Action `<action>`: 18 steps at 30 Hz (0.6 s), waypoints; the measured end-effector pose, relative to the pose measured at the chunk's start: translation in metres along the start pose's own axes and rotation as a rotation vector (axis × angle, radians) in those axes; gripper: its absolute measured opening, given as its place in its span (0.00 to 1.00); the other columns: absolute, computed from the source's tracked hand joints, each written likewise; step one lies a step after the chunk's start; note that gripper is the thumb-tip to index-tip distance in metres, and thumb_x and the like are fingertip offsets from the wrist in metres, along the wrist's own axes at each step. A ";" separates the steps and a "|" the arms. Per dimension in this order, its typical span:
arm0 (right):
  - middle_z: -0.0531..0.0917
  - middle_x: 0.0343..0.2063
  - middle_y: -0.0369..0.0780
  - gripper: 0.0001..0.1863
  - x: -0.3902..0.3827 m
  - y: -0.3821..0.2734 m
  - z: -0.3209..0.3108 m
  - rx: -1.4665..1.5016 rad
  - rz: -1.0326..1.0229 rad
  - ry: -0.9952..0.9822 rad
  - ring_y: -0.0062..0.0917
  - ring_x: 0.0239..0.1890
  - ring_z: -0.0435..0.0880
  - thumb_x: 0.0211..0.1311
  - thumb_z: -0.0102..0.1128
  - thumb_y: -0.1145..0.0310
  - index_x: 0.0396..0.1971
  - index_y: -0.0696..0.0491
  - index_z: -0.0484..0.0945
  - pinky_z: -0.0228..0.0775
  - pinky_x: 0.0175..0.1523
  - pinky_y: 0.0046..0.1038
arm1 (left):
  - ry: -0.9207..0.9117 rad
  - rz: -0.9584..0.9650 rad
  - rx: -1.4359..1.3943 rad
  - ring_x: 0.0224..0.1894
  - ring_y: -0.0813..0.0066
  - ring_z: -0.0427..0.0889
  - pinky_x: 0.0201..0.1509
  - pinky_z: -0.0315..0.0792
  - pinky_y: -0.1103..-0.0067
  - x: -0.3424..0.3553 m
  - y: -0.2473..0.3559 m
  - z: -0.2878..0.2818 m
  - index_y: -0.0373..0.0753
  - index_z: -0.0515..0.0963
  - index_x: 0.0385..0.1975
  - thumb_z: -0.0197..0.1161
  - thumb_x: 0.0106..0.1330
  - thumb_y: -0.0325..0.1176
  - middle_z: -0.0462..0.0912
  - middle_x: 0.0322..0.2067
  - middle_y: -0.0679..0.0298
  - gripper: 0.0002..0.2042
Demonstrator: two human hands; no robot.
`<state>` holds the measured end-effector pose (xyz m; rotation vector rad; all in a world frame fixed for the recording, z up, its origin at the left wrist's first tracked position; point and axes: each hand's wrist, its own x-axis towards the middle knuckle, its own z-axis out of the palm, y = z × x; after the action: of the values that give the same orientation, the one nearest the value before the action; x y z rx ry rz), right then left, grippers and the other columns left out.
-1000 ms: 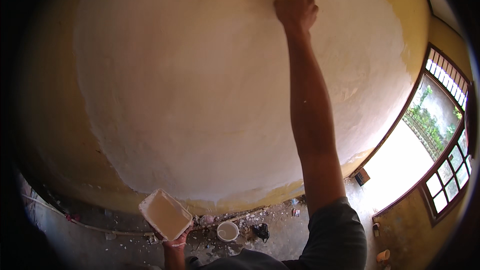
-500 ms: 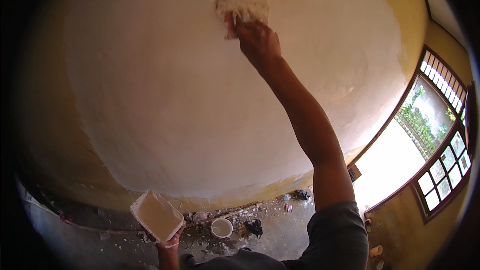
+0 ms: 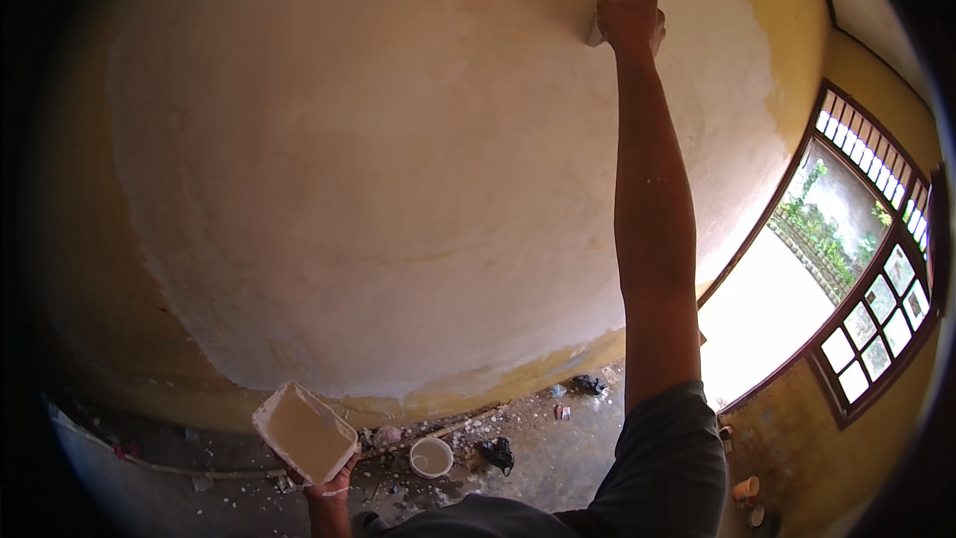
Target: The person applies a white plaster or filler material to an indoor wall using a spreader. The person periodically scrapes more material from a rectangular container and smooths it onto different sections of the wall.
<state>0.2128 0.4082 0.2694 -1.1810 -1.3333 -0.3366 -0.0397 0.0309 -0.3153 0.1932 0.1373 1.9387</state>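
Note:
High on the wall (image 3: 378, 169), my right hand (image 3: 631, 20) grips a flat, pale putty knife (image 3: 599, 20), its blade turned edge-on against the surface. White plaster covers most of this wall, with yellow paint showing round the border. My arm is stretched far up and to the right. Low on the left, my left hand (image 3: 334, 486) is closed round the underside of a rectangular tub (image 3: 307, 433) with a smeared rim. Smooth off-white putty lies inside it. The fingers beneath the tub are mostly hidden.
On the floor by the wall's foot stands a white bucket (image 3: 431, 457), a black plastic bag (image 3: 497, 454) beside it. A long pole (image 3: 234, 471) lies along the wall among scattered white specks. At the right is a bright opening with a paned window (image 3: 876, 314).
My right hand has swept the putty knife rightward and slightly up across the wall, and its blade has turned edge-on. The thick putty ridge there is smoothed. The tub has hardly moved.

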 end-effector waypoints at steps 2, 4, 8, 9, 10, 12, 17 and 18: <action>0.81 0.48 0.48 0.26 -0.034 -0.037 0.004 0.095 -0.012 -0.087 0.41 0.54 0.78 0.46 0.58 0.61 0.49 0.52 0.78 0.67 0.60 0.38 | 0.003 0.022 0.008 0.64 0.51 0.65 0.62 0.60 0.44 -0.002 0.005 0.000 0.49 0.58 0.67 0.51 0.64 0.60 0.66 0.64 0.58 0.35; 0.82 0.42 0.48 0.21 -0.058 -0.064 0.022 0.026 -0.193 -0.029 0.44 0.48 0.81 0.49 0.57 0.64 0.46 0.51 0.79 0.72 0.54 0.41 | -0.003 0.030 0.001 0.64 0.50 0.65 0.61 0.61 0.44 -0.002 0.004 0.001 0.49 0.58 0.67 0.51 0.64 0.61 0.66 0.64 0.58 0.35; 0.82 0.33 0.46 0.07 -0.123 -0.098 0.051 0.074 -0.558 0.008 0.44 0.34 0.84 0.57 0.55 0.71 0.34 0.53 0.79 0.78 0.36 0.43 | -0.023 0.037 -0.008 0.63 0.48 0.66 0.59 0.63 0.42 0.003 -0.001 0.002 0.49 0.58 0.67 0.53 0.63 0.61 0.66 0.63 0.57 0.35; 0.82 0.33 0.45 0.06 -0.142 -0.102 0.053 0.054 -0.637 0.002 0.42 0.33 0.84 0.56 0.55 0.71 0.32 0.53 0.79 0.78 0.34 0.42 | -0.028 0.045 -0.010 0.63 0.47 0.66 0.59 0.63 0.42 0.005 -0.002 0.003 0.49 0.58 0.67 0.53 0.63 0.61 0.66 0.63 0.57 0.36; 0.82 0.32 0.45 0.05 -0.160 -0.106 0.058 0.087 -0.763 -0.035 0.40 0.31 0.84 0.56 0.55 0.71 0.31 0.53 0.78 0.78 0.31 0.41 | -0.032 0.052 -0.013 0.63 0.47 0.67 0.58 0.64 0.42 0.005 -0.002 0.002 0.49 0.58 0.67 0.53 0.63 0.61 0.66 0.63 0.57 0.36; 0.82 0.32 0.45 0.06 -0.197 -0.102 0.059 0.057 -0.960 -0.274 0.37 0.32 0.85 0.57 0.55 0.71 0.34 0.54 0.77 0.78 0.28 0.40 | -0.036 0.066 -0.018 0.62 0.46 0.67 0.57 0.65 0.41 0.005 0.001 0.001 0.49 0.58 0.67 0.54 0.63 0.61 0.66 0.63 0.56 0.36; 0.81 0.37 0.43 0.17 -0.215 -0.052 0.070 0.027 -1.149 0.005 0.34 0.40 0.84 0.56 0.58 0.71 0.48 0.51 0.77 0.82 0.30 0.39 | -0.049 0.104 -0.018 0.62 0.44 0.68 0.55 0.67 0.39 0.003 0.001 -0.004 0.49 0.58 0.67 0.55 0.62 0.61 0.67 0.63 0.55 0.37; 0.80 0.43 0.44 0.20 -0.201 -0.042 0.072 -0.046 -1.205 0.132 0.36 0.46 0.81 0.57 0.59 0.64 0.49 0.53 0.76 0.82 0.39 0.35 | -0.046 0.113 -0.027 0.61 0.43 0.69 0.55 0.68 0.39 0.004 -0.001 -0.006 0.50 0.58 0.67 0.56 0.61 0.61 0.67 0.63 0.55 0.37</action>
<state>0.0821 0.3645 0.1008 -0.2415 -1.7928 -1.2706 -0.0415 0.0347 -0.3208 0.2318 0.0714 2.0457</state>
